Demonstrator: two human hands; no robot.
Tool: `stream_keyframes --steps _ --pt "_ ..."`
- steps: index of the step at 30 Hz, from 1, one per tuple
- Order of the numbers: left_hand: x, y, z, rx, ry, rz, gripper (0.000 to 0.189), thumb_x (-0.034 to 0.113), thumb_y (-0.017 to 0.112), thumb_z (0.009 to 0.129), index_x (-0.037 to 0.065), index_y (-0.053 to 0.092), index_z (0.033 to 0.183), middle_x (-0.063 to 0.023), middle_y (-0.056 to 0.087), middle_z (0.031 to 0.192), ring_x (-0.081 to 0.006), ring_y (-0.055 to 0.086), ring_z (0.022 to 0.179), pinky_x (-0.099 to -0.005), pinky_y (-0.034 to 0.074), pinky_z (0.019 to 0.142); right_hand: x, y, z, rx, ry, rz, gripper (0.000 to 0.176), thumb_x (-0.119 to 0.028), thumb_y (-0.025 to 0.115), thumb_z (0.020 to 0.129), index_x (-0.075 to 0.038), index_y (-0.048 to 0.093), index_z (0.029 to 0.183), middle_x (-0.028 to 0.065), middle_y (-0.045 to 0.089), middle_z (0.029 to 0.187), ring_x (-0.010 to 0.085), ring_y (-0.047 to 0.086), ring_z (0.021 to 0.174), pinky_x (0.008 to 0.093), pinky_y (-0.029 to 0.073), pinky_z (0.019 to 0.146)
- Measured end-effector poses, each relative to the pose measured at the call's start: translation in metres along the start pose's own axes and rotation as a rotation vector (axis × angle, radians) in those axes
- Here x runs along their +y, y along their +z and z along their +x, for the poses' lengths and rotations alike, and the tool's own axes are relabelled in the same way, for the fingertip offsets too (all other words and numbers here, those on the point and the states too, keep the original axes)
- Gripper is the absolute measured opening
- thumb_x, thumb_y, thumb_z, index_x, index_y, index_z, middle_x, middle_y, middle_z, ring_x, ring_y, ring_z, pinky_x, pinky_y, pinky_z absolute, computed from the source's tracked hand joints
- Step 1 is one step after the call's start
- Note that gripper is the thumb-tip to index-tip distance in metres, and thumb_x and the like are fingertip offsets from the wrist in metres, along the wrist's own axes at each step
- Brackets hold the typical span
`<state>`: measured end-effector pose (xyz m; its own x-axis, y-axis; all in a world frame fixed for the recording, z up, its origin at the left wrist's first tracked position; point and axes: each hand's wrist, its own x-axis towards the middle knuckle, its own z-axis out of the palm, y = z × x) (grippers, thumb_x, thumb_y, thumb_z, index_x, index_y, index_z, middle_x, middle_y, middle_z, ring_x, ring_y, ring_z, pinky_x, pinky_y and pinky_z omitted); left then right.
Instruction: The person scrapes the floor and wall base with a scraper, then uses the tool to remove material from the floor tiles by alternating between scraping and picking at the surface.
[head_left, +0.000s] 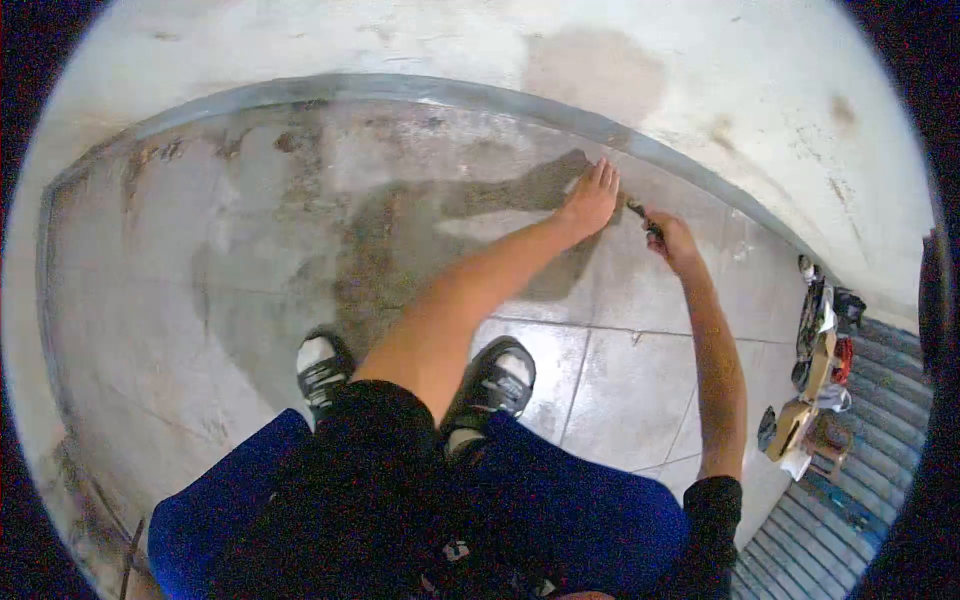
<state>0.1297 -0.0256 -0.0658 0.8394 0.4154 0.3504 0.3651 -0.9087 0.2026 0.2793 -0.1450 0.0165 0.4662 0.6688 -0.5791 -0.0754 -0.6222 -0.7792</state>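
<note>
The left arm runs bare and nearly straight from between the knees, up and out to the grey strip (400, 88) that lines the foot of the wall (700, 70). The left hand (590, 200) lies flat just below that strip, palm down on the floor (250, 250), with the fingers spread and pointing towards the strip. It holds nothing. The right arm comes up the right side from a black sleeve (715, 500), bent a little at the elbow. The right hand (672, 238) sits just beside the left one, also close under the strip, and is curled tight round a tool (640, 212). The tool is short, slim and dark. Only a stub of it shows past the knuckles, slanting up towards the left hand and the strip, and it is too small and blurred to tell what kind of tool it is or whether its tip touches the floor. Below the strip, a dark, rough damp-looking patch (400, 240) spreads from under the left hand down towards the shoes. Farther from the strip, pale tiles (620, 380) with thin joints cover the floor. Two black and white shoes (322, 368) stand well back from the strip, either side of the left arm, with blue trousers (590, 510) below them. Off to the right, where the strip curves away, a heap of small things (815, 360) lies beside a ribbed grating (880, 420).
</note>
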Motion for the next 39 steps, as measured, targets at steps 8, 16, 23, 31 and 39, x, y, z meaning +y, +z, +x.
stream_keyframes --steps 8,16,23,31,39 --pt "0.036 0.048 0.034 -0.064 0.025 0.164 0.047 0.013 0.05 0.082 -0.016 0.049 0.118 -0.0304 0.052 0.121 -0.0413 0.052 0.114 -0.0436 0.044 0.097 -0.004 -0.014 0.009 0.158 0.011 -0.215 0.027 -0.031 0.063 0.085 -0.005 0.066 0.089 -0.0006 0.055 0.064 0.0059 0.045 0.049 0.0229 0.034 0.042" --pt "-0.039 0.051 0.007 0.037 0.022 0.333 0.052 0.02 0.056 0.078 -0.016 0.05 0.116 -0.031 0.055 0.116 -0.0409 0.051 0.115 -0.0403 0.045 0.095 -0.015 0.047 0.05 0.025 -0.066 -0.247 0.029 -0.033 0.062 0.087 -0.005 0.067 0.09 -0.0008 0.052 0.06 0.006 0.044 0.047 0.0235 0.034 0.041" --pt "-0.096 -0.008 -0.034 -0.103 -0.184 0.043 0.038 0.012 0.052 0.08 -0.007 0.053 0.114 -0.0266 0.053 0.122 -0.0372 0.054 0.113 -0.0418 0.054 0.081 -0.016 0.108 0.071 -0.089 -0.406 -0.587 0.032 -0.031 0.06 0.088 0.0 0.067 0.092 0.0067 0.063 0.066 0.0095 0.05 0.047 0.026 0.04 0.043" --pt "-0.07 -0.114 -0.044 -0.569 -0.01 -0.243 0.027 0.017 0.06 0.072 -0.002 0.062 0.091 -0.0219 0.062 0.087 -0.034 0.062 0.083 -0.0448 0.051 0.069 -0.045 -0.006 0.032 -0.148 -0.038 -0.469 0.031 -0.033 0.059 0.088 -0.005 0.065 0.099 0.0009 0.061 0.074 0.0076 0.049 0.053 0.0228 0.039 0.046" --pt "-0.204 -0.329 -0.182 -1.045 0.141 0.024 0.041 0.031 0.066 0.075 -0.002 0.06 0.099 -0.0209 0.065 0.089 -0.0383 0.063 0.082 -0.0461 0.051 0.073 -0.064 -0.012 0.073 -0.275 0.017 -0.819 0.033 -0.033 0.057 0.089 -0.01 0.065 0.111 -0.0002 0.061 0.073 0.0072 0.05 0.052 0.0233 0.039 0.041"
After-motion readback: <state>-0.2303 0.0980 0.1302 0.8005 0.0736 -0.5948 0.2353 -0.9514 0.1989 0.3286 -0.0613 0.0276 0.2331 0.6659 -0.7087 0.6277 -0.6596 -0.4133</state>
